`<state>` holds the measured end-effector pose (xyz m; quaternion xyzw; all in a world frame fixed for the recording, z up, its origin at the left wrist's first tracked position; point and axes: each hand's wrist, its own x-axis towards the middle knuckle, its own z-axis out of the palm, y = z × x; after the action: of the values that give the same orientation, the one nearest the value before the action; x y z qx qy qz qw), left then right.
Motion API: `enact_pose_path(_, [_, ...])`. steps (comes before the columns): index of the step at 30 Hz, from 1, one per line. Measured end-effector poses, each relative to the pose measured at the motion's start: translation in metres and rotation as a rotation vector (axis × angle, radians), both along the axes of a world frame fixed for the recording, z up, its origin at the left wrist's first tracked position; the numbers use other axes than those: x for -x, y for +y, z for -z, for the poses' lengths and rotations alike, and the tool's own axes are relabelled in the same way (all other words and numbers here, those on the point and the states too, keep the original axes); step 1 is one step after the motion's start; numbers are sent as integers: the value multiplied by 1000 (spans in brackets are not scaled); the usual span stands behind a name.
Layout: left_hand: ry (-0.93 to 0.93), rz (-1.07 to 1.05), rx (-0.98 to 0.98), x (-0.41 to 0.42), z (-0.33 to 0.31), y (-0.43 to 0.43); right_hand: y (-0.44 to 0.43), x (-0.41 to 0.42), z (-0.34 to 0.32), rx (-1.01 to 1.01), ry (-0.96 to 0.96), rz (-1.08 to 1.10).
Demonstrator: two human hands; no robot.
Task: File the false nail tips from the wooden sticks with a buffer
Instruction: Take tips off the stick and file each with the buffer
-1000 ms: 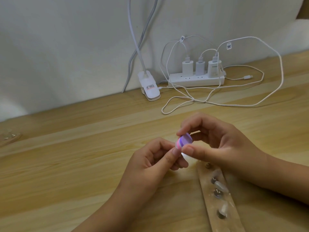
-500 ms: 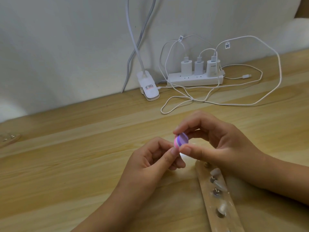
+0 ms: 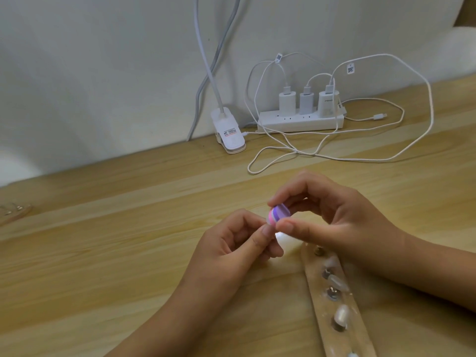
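Two hands are meeting just above the middle of the table (image 3: 108, 253). The right hand (image 3: 342, 220) is pinching a small buffer (image 3: 356, 213), striped pink and purple, between its thumb below and its index fingertip above, with the other fingers curling behind. The left hand (image 3: 231, 243) is coming in from the lower left with its fingers curled, and its thumb is pressing up against the buffer's lower end. It is gripping a false nail tip (image 3: 280, 237), a pale glossy speck that is showing just under the buffer between the two thumbs; most of it is hiding behind the fingers. The buffer is touching or nearly touching this tip, though which is hard to tell.

A wooden stick (image 3: 360, 338) is lying flat on the table under the right wrist and running towards the bottom edge. Several clear nail tips (image 3: 341, 314) are sitting along it among small metal studs (image 3: 332, 292). A second stick (image 3: 15, 211) is peeking in at the far left edge, well apart from the hands.

At the back of the table, against the white wall (image 3: 103, 73), a white power strip (image 3: 301, 122) is carrying three chargers (image 3: 287, 101), and their white cables (image 3: 386, 155) are looping over the wood. Just left of the strip, a white clip base (image 3: 230, 136) is gripping the table edge.
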<state>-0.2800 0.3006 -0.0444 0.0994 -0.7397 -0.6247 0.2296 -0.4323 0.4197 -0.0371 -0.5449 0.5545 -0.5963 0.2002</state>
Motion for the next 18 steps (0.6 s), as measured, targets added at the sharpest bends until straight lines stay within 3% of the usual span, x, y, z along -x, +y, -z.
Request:
enact_pose_path(3, [1, 4, -16, 0, 0, 0, 0, 2, -2, -39, -113, 2])
enact_pose_path(7, [2, 5, -8, 0, -1, 0, 1, -1, -1, 2, 33, -24])
enact_pose_path(11, [-4, 3, -10, 0, 0, 0, 1, 0, -4, -31, -94, -14])
enact_pose_path(14, [4, 4, -7, 0, -1, 1, 1, -5, -3, 21, 76, -14])
enact_pose_path(18, [-17, -11, 3, 0, 1, 0, -1, 1, -2, -44, -112, -1])
